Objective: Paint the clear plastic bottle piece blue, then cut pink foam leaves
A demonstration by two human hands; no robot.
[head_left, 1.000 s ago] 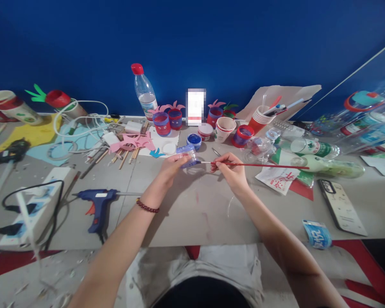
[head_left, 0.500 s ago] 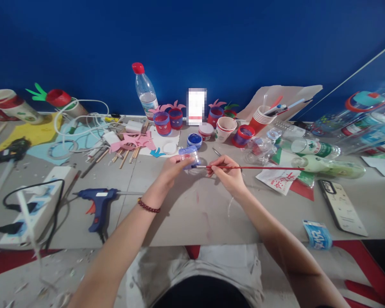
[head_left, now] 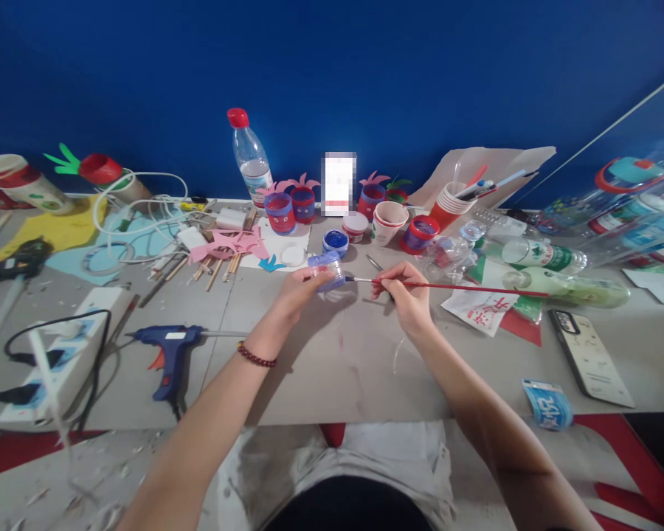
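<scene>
My left hand (head_left: 299,293) is closed around a small clear plastic cup piece (head_left: 327,270) with purple-blue paint at its edges. In my right hand (head_left: 405,293) is a long red-handled paintbrush (head_left: 459,287), pinched near its ferrule. The dark bristles point left, right by the rim of the clear piece; whether they touch it I cannot tell. Just beyond stands an open jar of blue paint (head_left: 336,241), with a pink-lidded jar (head_left: 355,226) beside it. A thin grey tool (head_left: 374,262) lies on the table behind my right hand.
Painted red-and-purple cups (head_left: 279,212) and a paper cup (head_left: 389,221) line the back. A blue glue gun (head_left: 171,350) and power strip (head_left: 71,354) lie left. Plastic bottles (head_left: 545,254) and a phone (head_left: 591,358) are at the right.
My right hand and the paintbrush have shifted to the right, so the bristles moved from over the clear piece to its right edge. My left hand has barely moved.
</scene>
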